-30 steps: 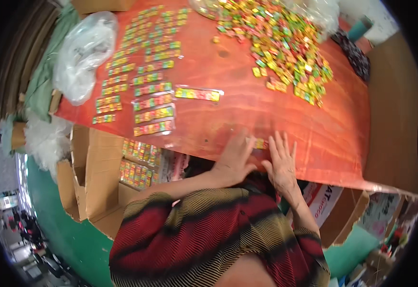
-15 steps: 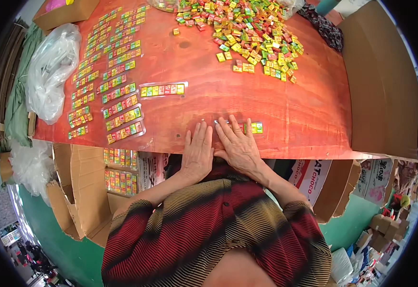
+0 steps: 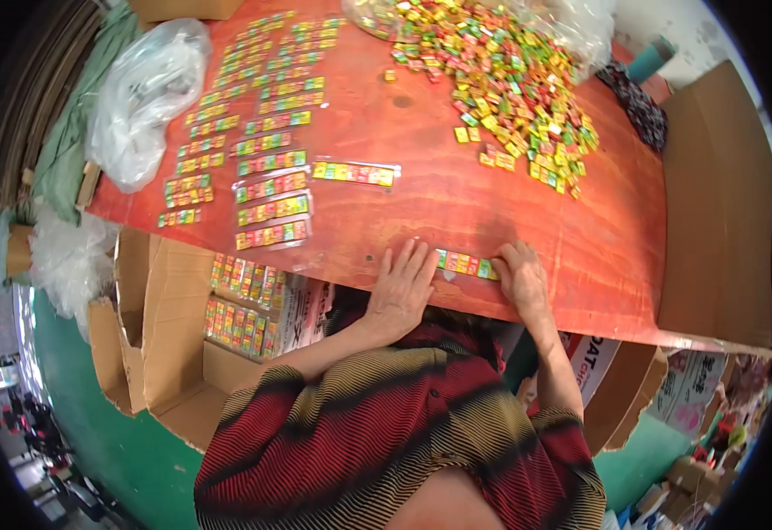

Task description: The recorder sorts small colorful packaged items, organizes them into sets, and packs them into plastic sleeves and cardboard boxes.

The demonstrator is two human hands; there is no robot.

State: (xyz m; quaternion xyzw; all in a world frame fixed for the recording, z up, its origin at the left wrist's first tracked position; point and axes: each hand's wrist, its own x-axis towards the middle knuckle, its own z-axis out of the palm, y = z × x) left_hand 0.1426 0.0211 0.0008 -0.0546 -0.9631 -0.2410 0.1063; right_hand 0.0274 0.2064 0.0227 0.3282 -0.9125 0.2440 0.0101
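At the far left, crumpled clear plastic bags (image 3: 143, 97) are lying on the edge of the red, glossy, wood-grained worktop (image 3: 456, 203), their film looking thin and wrinkled. Below the edge, an open corrugated cardboard box (image 3: 161, 327) is sitting with stacks of finished strips (image 3: 244, 300) standing inside it. On the worktop just right of the bags, flat sealed strips (image 3: 267, 163) of small multicoloured squares are lying in rough columns, each in shiny clear wrapping, and one single strip (image 3: 355, 172) is resting apart from them toward the middle.

Near the front edge, the left hand (image 3: 401, 284) is lying palm down, fingers spread flat and gripping nothing, its fingertips touching the left end of a short row of coloured pieces (image 3: 465, 263). That row is sitting on the worktop between the two hands, close to the near edge. The right hand (image 3: 520, 278) is pressing down at the row's right end with its fingers curled over the last pieces; whether it is pinching one I cannot tell.

Farther back and to the right, a loose heap of small rectangular candies (image 3: 500, 79) in green, yellow, red and orange is spreading over the worktop. A flat brown cardboard sheet (image 3: 721, 203) is lying at the right.

Compared with half a second ago, the hands have moved apart, exposing the row that was mostly covered.
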